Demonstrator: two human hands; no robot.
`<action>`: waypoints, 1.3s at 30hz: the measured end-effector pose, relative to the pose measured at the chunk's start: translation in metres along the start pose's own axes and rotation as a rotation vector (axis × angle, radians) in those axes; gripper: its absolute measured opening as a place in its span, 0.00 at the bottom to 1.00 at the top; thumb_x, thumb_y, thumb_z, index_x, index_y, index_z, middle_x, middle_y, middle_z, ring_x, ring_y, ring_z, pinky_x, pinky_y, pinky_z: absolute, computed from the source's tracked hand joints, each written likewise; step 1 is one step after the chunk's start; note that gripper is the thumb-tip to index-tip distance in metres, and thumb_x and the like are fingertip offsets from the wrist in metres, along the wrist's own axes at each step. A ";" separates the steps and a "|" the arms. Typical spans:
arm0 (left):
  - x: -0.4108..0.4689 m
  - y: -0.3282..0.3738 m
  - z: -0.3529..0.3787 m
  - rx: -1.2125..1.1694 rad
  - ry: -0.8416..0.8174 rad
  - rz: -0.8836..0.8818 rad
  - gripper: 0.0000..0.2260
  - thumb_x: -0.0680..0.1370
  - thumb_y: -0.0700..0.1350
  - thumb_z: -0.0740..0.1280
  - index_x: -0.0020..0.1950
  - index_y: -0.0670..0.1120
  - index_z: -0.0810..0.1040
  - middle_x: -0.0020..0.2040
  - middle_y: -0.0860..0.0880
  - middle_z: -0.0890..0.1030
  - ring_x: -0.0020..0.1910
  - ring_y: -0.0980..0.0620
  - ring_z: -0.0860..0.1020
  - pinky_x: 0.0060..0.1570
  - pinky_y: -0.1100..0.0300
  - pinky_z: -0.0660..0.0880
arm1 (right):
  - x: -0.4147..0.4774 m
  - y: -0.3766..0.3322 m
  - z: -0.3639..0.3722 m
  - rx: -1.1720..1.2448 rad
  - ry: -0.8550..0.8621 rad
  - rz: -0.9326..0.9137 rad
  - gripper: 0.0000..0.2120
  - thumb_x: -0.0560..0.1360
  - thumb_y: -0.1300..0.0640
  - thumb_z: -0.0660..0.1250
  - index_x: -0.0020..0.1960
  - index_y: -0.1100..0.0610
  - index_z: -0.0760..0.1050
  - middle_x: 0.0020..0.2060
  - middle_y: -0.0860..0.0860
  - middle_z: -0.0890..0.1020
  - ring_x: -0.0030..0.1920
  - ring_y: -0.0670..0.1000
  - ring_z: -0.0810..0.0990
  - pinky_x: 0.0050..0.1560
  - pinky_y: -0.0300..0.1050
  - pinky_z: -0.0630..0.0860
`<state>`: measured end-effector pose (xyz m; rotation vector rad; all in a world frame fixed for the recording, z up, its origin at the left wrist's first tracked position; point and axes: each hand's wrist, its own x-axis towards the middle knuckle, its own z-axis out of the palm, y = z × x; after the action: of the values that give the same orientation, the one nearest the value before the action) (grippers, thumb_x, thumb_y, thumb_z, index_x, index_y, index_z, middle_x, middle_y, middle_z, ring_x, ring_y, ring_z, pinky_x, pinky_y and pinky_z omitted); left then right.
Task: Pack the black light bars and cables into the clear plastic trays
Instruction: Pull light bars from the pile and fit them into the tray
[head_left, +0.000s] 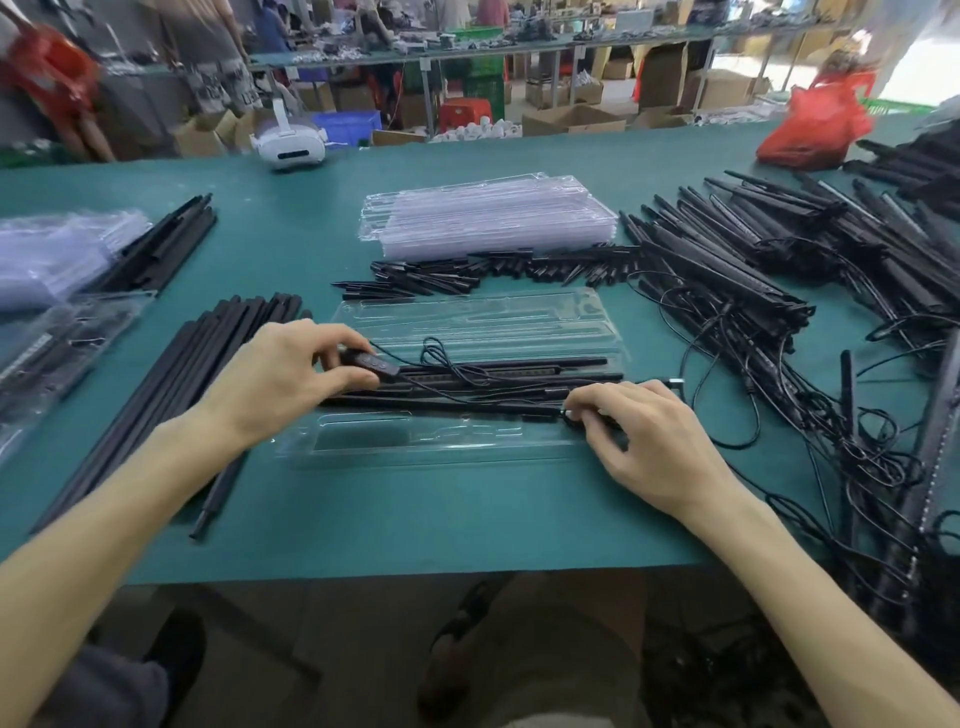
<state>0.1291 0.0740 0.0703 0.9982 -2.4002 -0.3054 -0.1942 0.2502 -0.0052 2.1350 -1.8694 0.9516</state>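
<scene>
Obs: light bars (498, 375) lie in the open clear tray (467, 318), between the hands, long axis running hand to hand. Left hand (283, 379), at their left end, pinches the cable controller (370, 362). Right hand (644, 436) curls over the near bar's right end; grip hidden under the fingers, cannot tell. Tray slots hard to read.
</scene>
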 end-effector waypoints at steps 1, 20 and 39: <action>-0.002 0.000 -0.002 0.062 -0.005 0.012 0.11 0.68 0.61 0.74 0.46 0.58 0.83 0.33 0.55 0.75 0.36 0.58 0.73 0.39 0.59 0.69 | 0.000 0.000 0.000 -0.001 0.002 0.002 0.08 0.79 0.59 0.66 0.55 0.49 0.78 0.44 0.42 0.84 0.46 0.47 0.82 0.53 0.47 0.72; 0.001 0.069 0.063 -0.186 -0.276 -0.022 0.10 0.73 0.45 0.78 0.53 0.46 0.87 0.44 0.53 0.75 0.41 0.59 0.74 0.46 0.65 0.69 | 0.000 -0.003 -0.003 -0.009 -0.019 0.029 0.08 0.78 0.61 0.68 0.56 0.51 0.80 0.48 0.43 0.85 0.50 0.47 0.83 0.54 0.47 0.73; 0.025 0.073 0.054 -0.101 -0.498 -0.155 0.11 0.66 0.42 0.82 0.40 0.55 0.83 0.39 0.57 0.84 0.41 0.58 0.82 0.46 0.55 0.78 | 0.000 -0.005 -0.006 -0.001 -0.032 0.033 0.08 0.79 0.59 0.67 0.56 0.51 0.80 0.48 0.42 0.84 0.50 0.47 0.82 0.55 0.46 0.73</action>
<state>0.0417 0.1083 0.0623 1.1714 -2.7076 -0.8064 -0.1917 0.2539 0.0013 2.1374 -1.9249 0.9288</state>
